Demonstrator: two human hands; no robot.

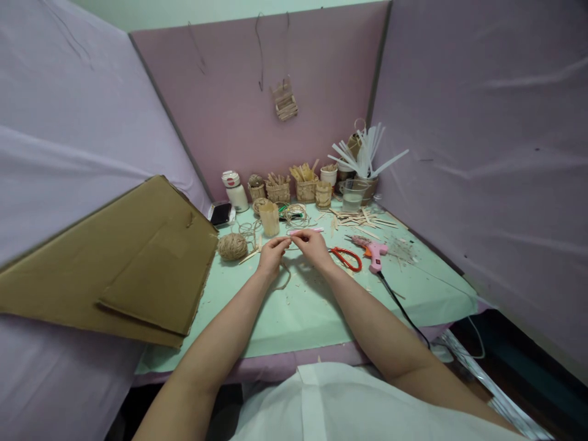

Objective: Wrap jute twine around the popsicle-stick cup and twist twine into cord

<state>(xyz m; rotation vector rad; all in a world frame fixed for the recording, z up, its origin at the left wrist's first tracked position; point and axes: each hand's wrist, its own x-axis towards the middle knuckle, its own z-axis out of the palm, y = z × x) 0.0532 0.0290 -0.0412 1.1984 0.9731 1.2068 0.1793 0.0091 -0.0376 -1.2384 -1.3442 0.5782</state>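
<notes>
My left hand (272,254) and my right hand (310,244) meet over the middle of the table, thumbs and fingers pinched together. Between the fingertips runs a thin piece of twine (287,280), whose loose end curls down below my left hand; the part inside the pinch is mostly hidden. A ball of twine (232,247) lies left of my left hand. Just behind the hands stands a small cup made of wooden sticks (269,219). Scissors with red handles (348,260) lie right of my right hand, beside a pink glue gun (375,252).
Along the back stand a white-capped bottle (236,191), stick-filled baskets (278,190) and a clear cup (353,197) near white glue sticks (365,153). Loose wooden sticks (356,218) lie at right. Cardboard (138,263) leans at left. The glue gun's cord (402,309) crosses the front edge.
</notes>
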